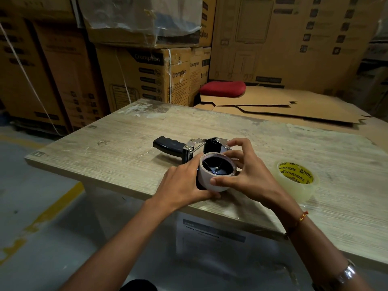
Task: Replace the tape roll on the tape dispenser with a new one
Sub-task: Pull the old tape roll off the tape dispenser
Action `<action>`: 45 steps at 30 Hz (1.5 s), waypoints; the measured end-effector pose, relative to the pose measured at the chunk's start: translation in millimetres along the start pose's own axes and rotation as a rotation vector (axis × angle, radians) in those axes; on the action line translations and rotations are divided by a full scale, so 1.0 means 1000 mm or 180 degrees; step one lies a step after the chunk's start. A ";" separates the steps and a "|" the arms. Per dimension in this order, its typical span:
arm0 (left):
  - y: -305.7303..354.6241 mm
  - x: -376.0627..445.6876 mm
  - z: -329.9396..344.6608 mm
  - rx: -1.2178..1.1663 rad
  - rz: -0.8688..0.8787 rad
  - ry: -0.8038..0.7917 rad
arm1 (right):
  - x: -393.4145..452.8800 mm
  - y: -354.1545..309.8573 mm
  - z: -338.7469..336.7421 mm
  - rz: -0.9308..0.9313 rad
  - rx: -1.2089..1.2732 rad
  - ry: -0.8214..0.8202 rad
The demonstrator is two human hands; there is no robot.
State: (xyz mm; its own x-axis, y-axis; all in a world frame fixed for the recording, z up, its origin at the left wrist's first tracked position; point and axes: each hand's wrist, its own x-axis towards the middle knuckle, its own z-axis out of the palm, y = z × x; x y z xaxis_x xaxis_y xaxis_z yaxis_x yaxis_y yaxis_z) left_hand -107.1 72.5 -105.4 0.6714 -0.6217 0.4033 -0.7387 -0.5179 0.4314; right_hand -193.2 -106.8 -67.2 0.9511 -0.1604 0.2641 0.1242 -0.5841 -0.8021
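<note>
Left hand: you are wrapping it around the near-left side of the empty tape core, fingers closed on its white wall.
Right hand: you are pinching the same core from the right, thumb on its near face, fingertips over its far rim.
Empty tape core: it is sitting on the hub of the tape dispenser, between both your grips.
Tape dispenser: it is lying on the wooden table, black handle pointing left, beyond your left hand.
New tape roll: it is lying flat just right of your right hand, untouched, with a yellow printed core.
</note>
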 end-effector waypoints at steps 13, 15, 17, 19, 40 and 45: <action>0.000 0.001 0.003 0.0002 -0.0041 0.0024 | -0.004 0.003 0.005 -0.0059 -0.0049 0.0241; -0.001 0.001 0.002 -0.0028 -0.0060 0.0028 | -0.002 0.002 0.003 -0.0074 -0.0090 0.0176; -0.001 0.001 0.002 -0.0052 -0.0085 0.0029 | 0.000 0.000 0.001 -0.0102 -0.0192 0.0102; -0.001 0.001 0.002 -0.0059 -0.0089 0.0043 | 0.002 -0.004 0.000 -0.0149 -0.0388 0.0027; -0.007 -0.008 -0.003 -0.0745 0.0016 -0.0024 | -0.016 -0.003 -0.009 -0.0155 -0.0135 -0.0032; -0.008 -0.004 -0.014 -0.0578 0.0418 -0.0063 | -0.027 0.014 -0.004 -0.0182 -0.0196 0.0058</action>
State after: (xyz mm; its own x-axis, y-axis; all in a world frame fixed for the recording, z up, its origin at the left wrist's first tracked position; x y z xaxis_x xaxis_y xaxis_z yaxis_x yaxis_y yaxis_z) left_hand -103.3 87.4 -99.6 0.5675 -0.6893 0.4504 -0.7957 -0.3186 0.5151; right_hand -218.6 -114.0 -83.1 0.9376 -0.1395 0.3185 0.1599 -0.6405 -0.7512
